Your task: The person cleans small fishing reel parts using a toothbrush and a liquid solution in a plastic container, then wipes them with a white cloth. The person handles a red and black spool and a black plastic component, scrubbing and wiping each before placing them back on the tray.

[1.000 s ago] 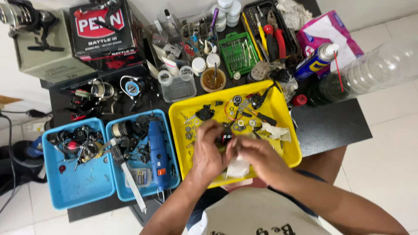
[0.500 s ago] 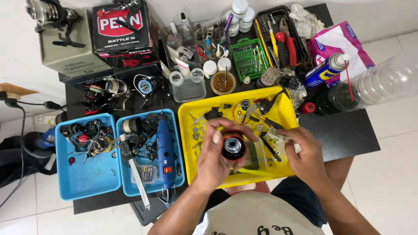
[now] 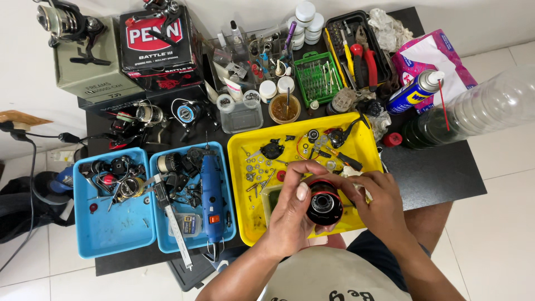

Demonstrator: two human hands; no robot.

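Observation:
My left hand (image 3: 292, 209) grips a round black reel part with a red ring (image 3: 324, 204), held over the near edge of the yellow tray (image 3: 241, 184). My right hand (image 3: 380, 202) touches the same part from the right, fingertips on its rim. Several small screws, washers and black reel pieces (image 3: 271, 149) lie scattered in the tray beyond my hands.
Two blue trays (image 3: 111, 237) on the left hold reel parts, a caliper (image 3: 173, 223) and a blue rotary tool (image 3: 212, 192). At the back stand boxes (image 3: 159, 47), a reel (image 3: 64, 19), a green bit set (image 3: 317, 75), a tool case with pliers (image 3: 362, 53), a spray can (image 3: 415, 92) and a clear bottle (image 3: 479, 111).
Both hands worked close together over the tray; the white piece in my right hand is gone, and the black part now sits in my left hand with its round face turned up.

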